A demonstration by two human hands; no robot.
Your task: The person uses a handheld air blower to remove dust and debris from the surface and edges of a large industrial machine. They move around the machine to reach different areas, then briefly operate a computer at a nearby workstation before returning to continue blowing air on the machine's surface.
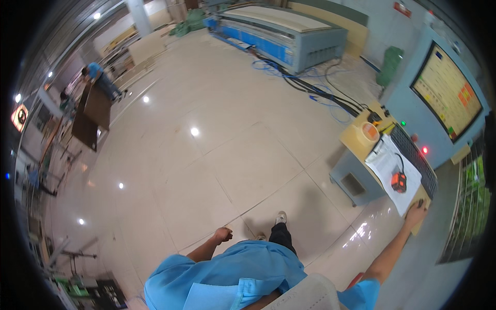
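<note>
My right hand point(415, 214) reaches to the near end of the console's wooden ledge, its fingers closed over a small dark computer mouse point(421, 203). Just beyond it are white paper sheets point(385, 164) with an orange and black tape measure point(398, 182) on top. Along their right side runs a black keyboard point(413, 155). My left hand point(223, 235) hangs over the floor in front of my blue shirt, fingers curled in and nothing visible in them.
Above the ledge stands a blue-grey console with a lit screen point(448, 90). A roll of tape point(369, 132) sits on the ledge. Cables point(310, 89) cross the floor to a large blue and grey flatbed machine point(289, 39). A person point(98, 77) bends by dark panels at far left.
</note>
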